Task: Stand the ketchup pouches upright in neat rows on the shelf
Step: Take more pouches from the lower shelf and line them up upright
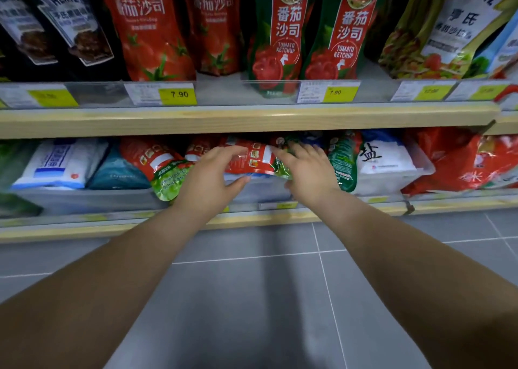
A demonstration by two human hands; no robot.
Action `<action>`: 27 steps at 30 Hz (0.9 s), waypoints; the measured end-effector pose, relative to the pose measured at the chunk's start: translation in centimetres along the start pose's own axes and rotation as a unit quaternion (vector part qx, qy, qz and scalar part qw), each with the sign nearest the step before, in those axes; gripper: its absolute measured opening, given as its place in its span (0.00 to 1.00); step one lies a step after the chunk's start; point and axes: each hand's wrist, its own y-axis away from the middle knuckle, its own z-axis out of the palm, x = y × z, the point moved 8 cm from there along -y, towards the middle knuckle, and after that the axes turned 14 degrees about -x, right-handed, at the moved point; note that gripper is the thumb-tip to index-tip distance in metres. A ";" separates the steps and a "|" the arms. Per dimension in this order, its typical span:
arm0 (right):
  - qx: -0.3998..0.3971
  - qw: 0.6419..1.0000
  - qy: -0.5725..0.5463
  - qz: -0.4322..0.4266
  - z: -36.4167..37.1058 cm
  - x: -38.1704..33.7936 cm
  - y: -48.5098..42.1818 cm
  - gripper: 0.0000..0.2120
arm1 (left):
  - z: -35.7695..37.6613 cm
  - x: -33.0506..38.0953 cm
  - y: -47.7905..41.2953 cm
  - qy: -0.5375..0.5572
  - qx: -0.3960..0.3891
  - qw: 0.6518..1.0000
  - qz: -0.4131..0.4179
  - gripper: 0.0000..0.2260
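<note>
On the lower shelf a red and green ketchup pouch lies flat on top of other goods. My left hand curls around its left end, thumb under the front edge, fingers over the top. My right hand rests on its right end with fingers spread. Another red and green pouch lies tilted to the left, and a green one leans to the right. On the upper shelf stand upright red ketchup pouches and green and red ones.
Black sauce pouches stand at upper left, a salad dressing pouch at upper right. White salt bags in clear bins and red bags fill the lower shelf. The wooden shelf edge hangs just above my hands. Grey floor tiles lie below.
</note>
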 end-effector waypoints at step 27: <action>0.378 0.909 -0.073 -0.158 -17.4 -4.5 7.5 0.15 | -3.4 3.8 -1.1 0.044 0.053 0.997 -0.024 0.20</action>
